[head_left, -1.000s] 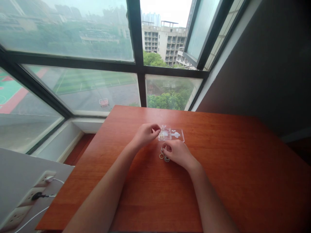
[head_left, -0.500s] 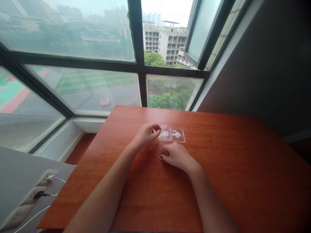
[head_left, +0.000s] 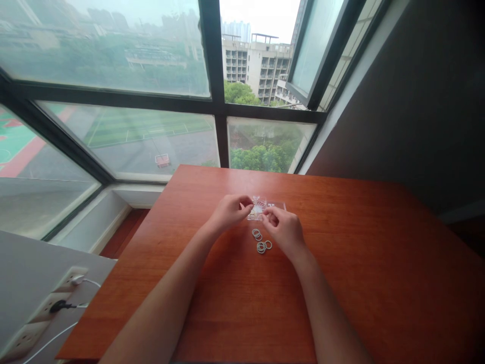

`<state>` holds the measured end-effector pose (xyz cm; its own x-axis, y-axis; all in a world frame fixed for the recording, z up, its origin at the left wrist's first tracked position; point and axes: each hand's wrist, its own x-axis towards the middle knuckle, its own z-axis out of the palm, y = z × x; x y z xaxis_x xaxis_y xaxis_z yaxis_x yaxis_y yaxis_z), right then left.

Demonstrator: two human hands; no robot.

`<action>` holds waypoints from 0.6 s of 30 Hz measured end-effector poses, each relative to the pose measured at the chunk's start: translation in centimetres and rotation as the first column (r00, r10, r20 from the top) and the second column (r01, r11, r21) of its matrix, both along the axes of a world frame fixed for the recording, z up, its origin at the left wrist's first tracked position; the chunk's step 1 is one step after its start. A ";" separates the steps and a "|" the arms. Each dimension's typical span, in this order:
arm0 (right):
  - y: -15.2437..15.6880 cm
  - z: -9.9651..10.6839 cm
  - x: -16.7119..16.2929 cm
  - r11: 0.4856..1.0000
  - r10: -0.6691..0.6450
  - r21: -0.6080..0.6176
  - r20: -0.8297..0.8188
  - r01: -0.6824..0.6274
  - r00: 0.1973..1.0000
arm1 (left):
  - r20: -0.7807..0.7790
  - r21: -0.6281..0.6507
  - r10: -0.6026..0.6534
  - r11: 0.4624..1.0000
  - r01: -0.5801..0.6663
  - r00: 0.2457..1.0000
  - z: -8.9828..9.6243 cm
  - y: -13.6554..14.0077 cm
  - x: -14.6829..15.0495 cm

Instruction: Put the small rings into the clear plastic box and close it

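Both hands [head_left: 257,215] now at clear case [head_left: 265,208].

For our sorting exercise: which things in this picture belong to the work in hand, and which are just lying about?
In use:
left hand
right hand
small clear plastic plate, both hands at it
loose pale metal rings on the reddish wooden table

Lying about:
white power strip
plugged-in black and white cables
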<state>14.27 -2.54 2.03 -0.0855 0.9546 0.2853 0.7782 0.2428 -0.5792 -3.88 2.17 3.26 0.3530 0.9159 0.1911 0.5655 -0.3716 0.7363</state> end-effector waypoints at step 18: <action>0.0 -0.2 0.3 0.993 -0.080 0.086 -0.003 0.080 0.997 | 0.165 -0.143 -0.120 0.979 0.144 0.979 0.4 -0.7 1.6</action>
<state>14.56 -2.55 1.84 -0.0104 0.9304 0.3663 0.7974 0.2288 -0.5584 -2.32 1.45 3.62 0.4502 0.8857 0.1136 0.3936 -0.3110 0.8651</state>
